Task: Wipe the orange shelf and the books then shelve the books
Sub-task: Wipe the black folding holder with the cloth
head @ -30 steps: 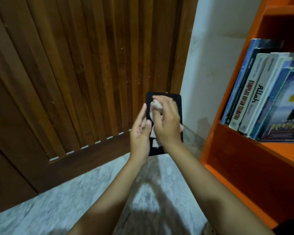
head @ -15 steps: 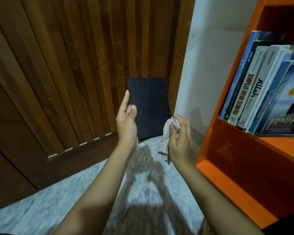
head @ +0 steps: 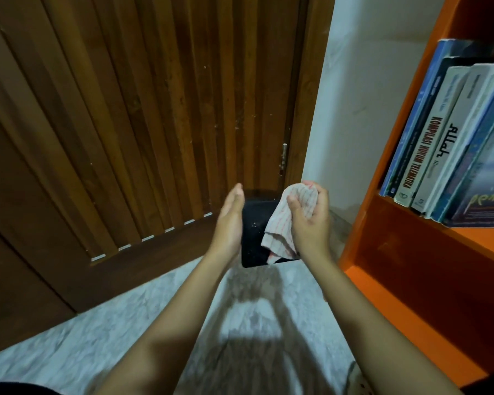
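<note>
Down comes the black book (head: 254, 235), cloth (head: 283, 223) back on its cover. Left hand (head: 230, 223) props its left edge, fingers straight; right hand (head: 311, 223) clutches the cloth, near the orange shelf (head: 411, 252) on the right.

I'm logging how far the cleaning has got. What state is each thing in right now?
black book: closed, held off the floor, pale specks on its cover.
cloth: bunched, hanging over the book's right part.
left hand: fingers straight, flat against the book's left edge.
right hand: curled round the cloth.
shelved books: standing, spines out.
orange shelf: holds that row of books.
</note>
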### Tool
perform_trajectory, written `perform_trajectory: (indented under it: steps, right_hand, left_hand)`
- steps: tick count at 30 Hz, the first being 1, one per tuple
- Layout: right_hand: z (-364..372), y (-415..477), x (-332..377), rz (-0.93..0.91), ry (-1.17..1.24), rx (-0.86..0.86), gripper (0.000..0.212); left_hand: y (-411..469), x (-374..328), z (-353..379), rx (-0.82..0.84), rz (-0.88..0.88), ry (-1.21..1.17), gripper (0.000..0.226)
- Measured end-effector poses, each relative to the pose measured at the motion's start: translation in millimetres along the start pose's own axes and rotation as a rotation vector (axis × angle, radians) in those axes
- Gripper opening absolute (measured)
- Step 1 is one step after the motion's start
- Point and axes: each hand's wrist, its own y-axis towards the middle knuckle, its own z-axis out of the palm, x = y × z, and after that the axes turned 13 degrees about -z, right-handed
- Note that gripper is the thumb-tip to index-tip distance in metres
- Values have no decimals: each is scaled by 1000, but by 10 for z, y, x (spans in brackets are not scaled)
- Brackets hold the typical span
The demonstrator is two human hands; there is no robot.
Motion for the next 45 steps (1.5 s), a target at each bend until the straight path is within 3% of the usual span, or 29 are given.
perform_trajectory:
  steps: [4, 9, 20, 24, 27, 29, 33, 35, 38, 40, 45]
  right_hand:
    - [11, 1, -105, -33, -230, 72, 28]
    - [57, -72, -69, -142, -473, 58, 48]
    - [234, -200, -21, -405, -236, 119, 21]
    - [196, -199, 31, -627, -208, 307, 21]
    - [29, -134, -76, -771, -211, 470, 22]
    - [-97, -73, -190, -690, -285, 369, 20]
    - [-104, -134, -288, -360, -359, -8, 18]
    - [-3, -320, -260, -412, -338, 41, 20]
    - [-4, -580, -320, -713, -313, 344, 21]
    - [-70, -596, -439, -720, -340, 370, 23]
    - [-143, -676, -727, -206, -352, -21, 18]
  left_hand:
    - [-49, 35, 57, 37, 56, 205, 29]
    - [-98, 19, 94, 83, -10, 27, 32]
    - [-111, -12, 88, 165, -186, -337, 37]
    - [-88, -13, 45, 112, -271, -462, 37]
    - [-47, 38, 19, 47, -241, -472, 36]
    - [-41, 53, 45, 16, -225, -474, 34]
    - [-40, 93, 195, -38, -197, -409, 29]
    - [-11, 129, 225, -67, -207, -426, 27]
    - [55, 178, 173, -121, -246, -477, 23]
    - [69, 194, 133, -128, -245, -496, 26]
    - [220, 357, 117, -152, -183, -307, 29]
